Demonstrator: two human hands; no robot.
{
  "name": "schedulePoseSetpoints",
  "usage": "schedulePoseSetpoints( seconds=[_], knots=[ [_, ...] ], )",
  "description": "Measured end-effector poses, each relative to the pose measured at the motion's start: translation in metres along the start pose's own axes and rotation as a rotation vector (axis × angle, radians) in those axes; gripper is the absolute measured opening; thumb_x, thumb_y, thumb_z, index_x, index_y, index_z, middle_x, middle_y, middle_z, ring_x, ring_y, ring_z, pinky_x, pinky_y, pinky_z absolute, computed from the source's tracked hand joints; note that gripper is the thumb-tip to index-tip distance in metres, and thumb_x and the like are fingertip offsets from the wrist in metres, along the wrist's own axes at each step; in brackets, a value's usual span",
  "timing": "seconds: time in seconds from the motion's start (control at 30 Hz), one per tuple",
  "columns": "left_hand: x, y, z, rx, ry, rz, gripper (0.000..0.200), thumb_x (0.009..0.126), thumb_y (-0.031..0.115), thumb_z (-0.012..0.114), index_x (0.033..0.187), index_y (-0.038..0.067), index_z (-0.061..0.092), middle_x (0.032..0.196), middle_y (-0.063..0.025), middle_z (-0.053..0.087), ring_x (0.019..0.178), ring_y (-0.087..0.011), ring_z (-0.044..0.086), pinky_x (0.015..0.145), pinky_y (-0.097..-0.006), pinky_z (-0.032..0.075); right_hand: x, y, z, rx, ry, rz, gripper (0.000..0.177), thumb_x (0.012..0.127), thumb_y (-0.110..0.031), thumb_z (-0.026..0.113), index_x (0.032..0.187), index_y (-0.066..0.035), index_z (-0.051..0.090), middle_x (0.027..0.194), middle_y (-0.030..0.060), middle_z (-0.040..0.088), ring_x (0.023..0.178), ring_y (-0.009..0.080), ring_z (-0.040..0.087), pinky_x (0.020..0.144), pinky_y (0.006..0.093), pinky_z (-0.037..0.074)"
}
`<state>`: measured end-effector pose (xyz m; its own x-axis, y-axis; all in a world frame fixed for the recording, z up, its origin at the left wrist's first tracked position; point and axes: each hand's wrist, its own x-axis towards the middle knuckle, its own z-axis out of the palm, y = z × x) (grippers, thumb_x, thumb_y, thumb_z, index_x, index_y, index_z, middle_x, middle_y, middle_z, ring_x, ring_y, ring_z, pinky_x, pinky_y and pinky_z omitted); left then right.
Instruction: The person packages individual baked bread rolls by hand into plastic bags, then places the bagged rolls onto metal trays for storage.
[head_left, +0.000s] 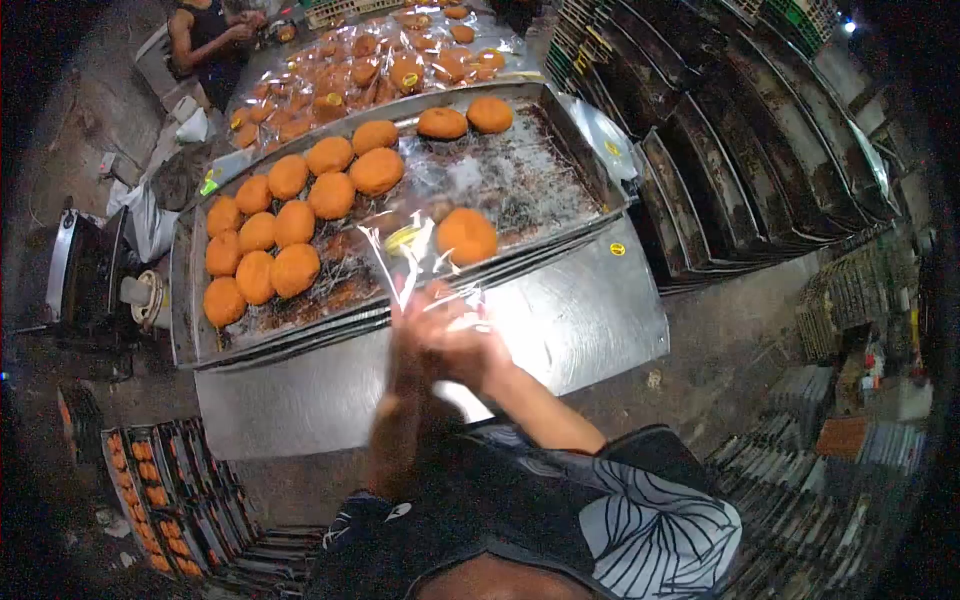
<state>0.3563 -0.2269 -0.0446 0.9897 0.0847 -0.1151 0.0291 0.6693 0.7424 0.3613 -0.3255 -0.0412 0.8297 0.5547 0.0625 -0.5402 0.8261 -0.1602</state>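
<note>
So, left hand (pixel 412 335) and right hand (pixel 476 350) meet mid-frame at a clear crinkled bag (pixel 395 262); blur, can't tell finger closure. Nearest orange-brown bun (pixel 467 236) sits just up-frame, slightly right, right hand nearer. Can't tell if bagged. Matte, near-round, no obvious long axis. Metal tray (pixel 555 190): shallow, stained, rectangular.
</note>
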Motion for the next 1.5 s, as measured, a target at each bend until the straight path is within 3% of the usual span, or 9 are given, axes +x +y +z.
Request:
schedulePoseSetpoints(
  seconds=[0.1, 0.2, 0.23, 0.5, 0.9, 1.1, 1.23, 1.4, 1.5],
  knots=[
    [0.014, 0.035, -0.057, -0.353, -0.250, -0.168, 0.023, 0.087, 0.018, 0.043, 0.106, 0.004, 0.045, 0.083, -0.0081, 0.054, 0.080, -0.0163, 0.052, 0.078, -0.0351, 0.045, 0.026, 0.003, -0.029, -1.439, 0.087, -0.068, 0.044, 0.076, -0.028, 0.058, 0.113, -0.006, 0.046, 0.095, 0.0166, 0.057, 0.083, 0.0315, 0.056, 0.074, 0.0375, 0.043],
    [0.025, 0.062, -0.060, -0.285, 0.309, 0.183, 0.031, 0.085, 0.021, 0.046, 0.111, 0.004, 0.042, 0.091, -0.0060, 0.052, 0.086, -0.0189, 0.051, 0.084, -0.0431, 0.041, 0.075, -0.042, 0.029, -2.815, 0.420, -0.623, 0.031, 0.071, -0.024, 0.058, 0.091, -0.002, 0.054, 0.088, 0.0180, 0.057, 0.080, 0.0355, 0.056, 0.067, 0.0420, 0.045],
    [0.022, 0.077, -0.060, -0.369, 0.338, 0.177, 0.033, 0.083, 0.018, 0.048, 0.112, 0.003, 0.041, 0.094, -0.0068, 0.051, 0.092, -0.0210, 0.050, 0.090, -0.0469, 0.036, 0.099, -0.068, -0.035, -2.688, 0.588, 0.035, 0.038, 0.068, -0.030, 0.060, 0.093, -0.001, 0.054, 0.088, 0.0192, 0.057, 0.077, 0.0335, 0.057, 0.065, 0.0415, 0.047],
    [0.025, 0.080, -0.076, -0.542, 0.204, 0.334, 0.048, 0.078, 0.018, 0.044, 0.123, 0.006, 0.031, 0.114, -0.0153, 0.044, 0.109, -0.0311, 0.041, 0.095, -0.0479, 0.031, 0.049, 0.023, 0.066, -2.431, -0.197, -0.710, 0.087, 0.053, -0.023, 0.073, 0.125, 0.002, 0.031, 0.103, 0.0126, 0.053, 0.094, 0.0271, 0.045, 0.083, 0.0327, 0.035],
    [-0.002, 0.028, -0.005, -0.579, -0.027, -0.356, 0.039, 0.082, 0.034, 0.040, 0.106, 0.004, 0.046, 0.095, -0.0105, 0.052, 0.083, -0.0195, 0.052, 0.072, -0.0294, 0.043, 0.012, 0.015, 0.034, -1.882, 0.258, -0.708, 0.074, 0.064, -0.020, 0.067, 0.126, -0.005, 0.030, 0.105, 0.0172, 0.050, 0.084, 0.0272, 0.054, 0.070, 0.0341, 0.046],
    [0.007, -0.111, -0.029, 0.848, -0.860, 0.685, 0.026, 0.069, 0.024, 0.064, 0.075, 0.001, 0.054, 0.075, -0.0111, 0.051, 0.070, -0.0244, 0.051, 0.057, -0.0337, 0.041, 0.094, -0.099, 0.069, -2.027, 0.292, -1.020, 0.017, 0.073, -0.015, 0.056, 0.064, -0.001, 0.059, 0.060, 0.0145, 0.055, 0.055, 0.0245, 0.055, 0.054, 0.0345, 0.042],
    [-0.020, -0.203, -0.068, 1.739, -0.735, 0.071, 0.024, 0.069, 0.026, 0.062, 0.074, 0.003, 0.059, 0.078, -0.0127, 0.054, 0.080, -0.0273, 0.052, 0.068, -0.0379, 0.042, 0.109, -0.082, 0.082, -2.084, 0.119, -1.161, 0.044, 0.076, -0.021, 0.057, 0.112, 0.002, 0.046, 0.110, 0.0213, 0.050, 0.098, 0.0305, 0.051, 0.084, 0.0349, 0.039],
    [0.007, -0.170, -0.088, 1.161, -0.740, 0.014, 0.019, 0.076, 0.020, 0.052, 0.084, 0.004, 0.058, 0.078, -0.0138, 0.058, 0.076, -0.0264, 0.057, 0.065, -0.0353, 0.045, -0.085, -0.059, -0.060, -1.818, 0.592, 0.477, 0.030, 0.079, -0.030, 0.054, 0.073, -0.001, 0.061, 0.068, 0.0097, 0.061, 0.065, 0.0119, 0.055, 0.060, 0.0294, 0.045],
    [0.011, -0.172, -0.097, 0.771, -0.655, -0.109, 0.023, 0.081, 0.025, 0.052, 0.090, 0.006, 0.062, 0.096, -0.0124, 0.060, 0.085, -0.0232, 0.057, 0.075, -0.0312, 0.044, -0.109, -0.038, -0.070, -1.693, 0.622, 0.102, 0.024, 0.078, -0.024, 0.057, 0.079, -0.001, 0.061, 0.059, 0.0092, 0.056, 0.053, 0.0110, 0.049, 0.050, 0.0297, 0.041]
  ],
)
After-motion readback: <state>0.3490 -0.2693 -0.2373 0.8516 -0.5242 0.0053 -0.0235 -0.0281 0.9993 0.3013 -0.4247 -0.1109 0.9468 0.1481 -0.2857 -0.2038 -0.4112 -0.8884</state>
